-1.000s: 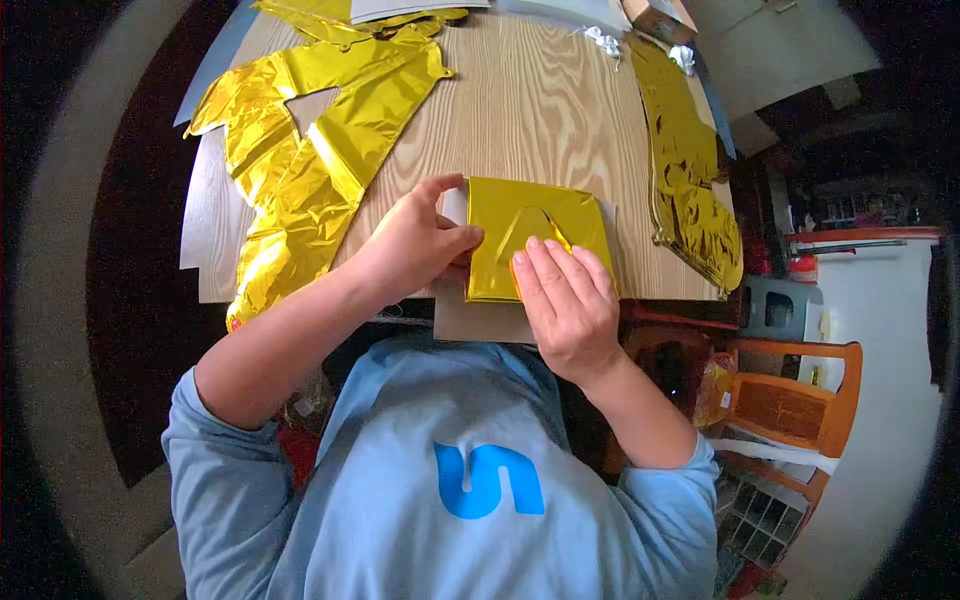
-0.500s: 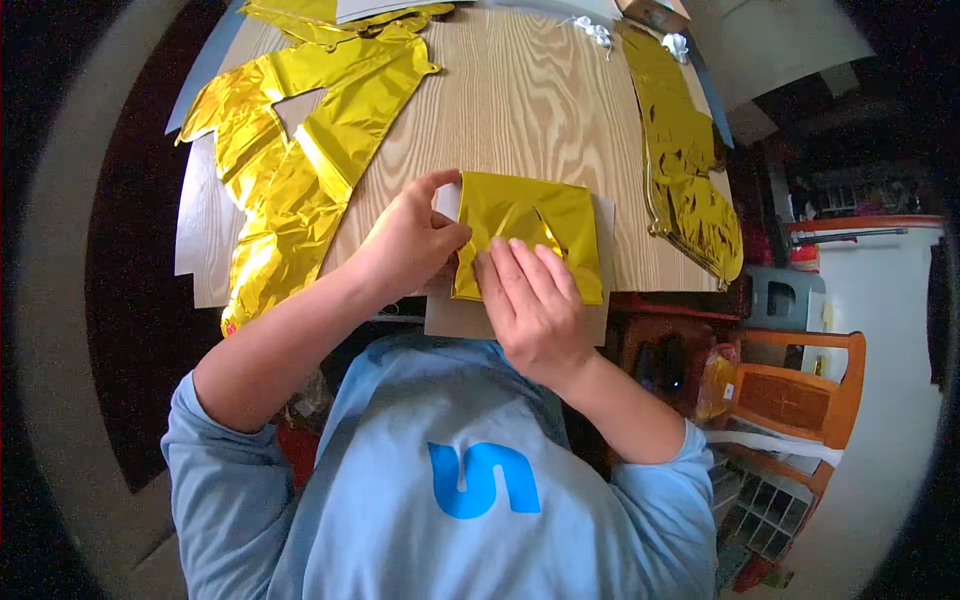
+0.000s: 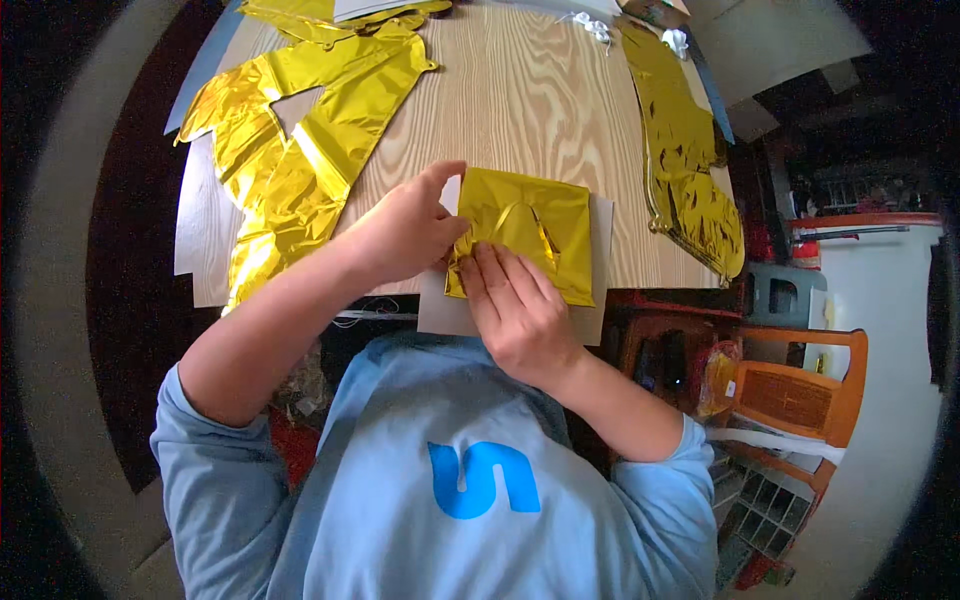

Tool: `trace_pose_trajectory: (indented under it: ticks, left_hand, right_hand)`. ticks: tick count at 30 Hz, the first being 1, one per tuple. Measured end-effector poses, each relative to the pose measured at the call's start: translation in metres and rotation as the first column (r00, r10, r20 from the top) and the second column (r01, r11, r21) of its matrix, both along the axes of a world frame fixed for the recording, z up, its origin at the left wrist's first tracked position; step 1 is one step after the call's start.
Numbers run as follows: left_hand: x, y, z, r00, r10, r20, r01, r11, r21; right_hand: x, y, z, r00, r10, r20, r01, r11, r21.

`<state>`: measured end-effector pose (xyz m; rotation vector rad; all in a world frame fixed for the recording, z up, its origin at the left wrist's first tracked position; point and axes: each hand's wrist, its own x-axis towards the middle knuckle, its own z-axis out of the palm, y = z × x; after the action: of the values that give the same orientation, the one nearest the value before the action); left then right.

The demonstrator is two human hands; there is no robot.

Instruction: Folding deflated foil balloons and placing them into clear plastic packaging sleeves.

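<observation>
A gold foil balloon [image 3: 530,205], folded into a flat rectangle, lies on a pale card [image 3: 450,317] at the table's near edge. The card sticks out past the foil at the left, right and near sides. My left hand [image 3: 412,222] grips the foil's left edge, index finger at the far corner and thumb lower down; its other fingers are curled out of sight. My right hand [image 3: 522,315] lies flat on the foil's near left part, fingers stretched out side by side. A raised crease crosses the middle of the foil.
An unfolded gold foil balloon [image 3: 330,140] spreads over the table's left side. Another gold foil piece [image 3: 680,150] runs along the right edge. White crumpled bits [image 3: 597,33] and a small box [image 3: 655,12] sit at the far right. A wooden chair [image 3: 790,395] stands right of the table.
My right hand has slid slightly left and nearer over the foil. My left hand has shifted a little, still at the left edge. The card's near edge has moved slightly left and nearer.
</observation>
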<state>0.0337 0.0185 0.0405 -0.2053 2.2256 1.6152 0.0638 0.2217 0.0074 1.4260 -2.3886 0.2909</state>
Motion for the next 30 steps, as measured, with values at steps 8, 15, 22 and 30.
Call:
trace_pose_trajectory:
  ticks: [8, 15, 22, 30]
  left_hand:
    - [-0.011, -0.037, -0.017, 0.529, -0.564, -0.634, 0.050, 0.767, -0.640]
    - [-0.010, -0.034, -0.033, 0.409, -0.727, -0.551, 0.229, 0.666, -0.710]
    - [-0.017, -0.042, -0.049, 0.487, -0.673, -0.557, 0.076, 0.668, -0.740]
    - [-0.019, -0.037, -0.037, 0.471, -0.488, -0.735, -0.097, 0.799, -0.593]
  right_hand:
    - [-0.001, -0.002, -0.005, 1.000, -0.012, -0.003, 0.012, 1.000, 0.005]
    - [-0.003, -0.008, 0.006, 0.999, 0.034, 0.001, -0.034, 0.999, 0.021]
    - [-0.004, -0.007, 0.009, 0.998, 0.053, 0.034, -0.055, 0.997, 0.056]
    - [-0.005, -0.010, 0.013, 0.997, 0.043, 0.061, -0.050, 0.993, 0.109]
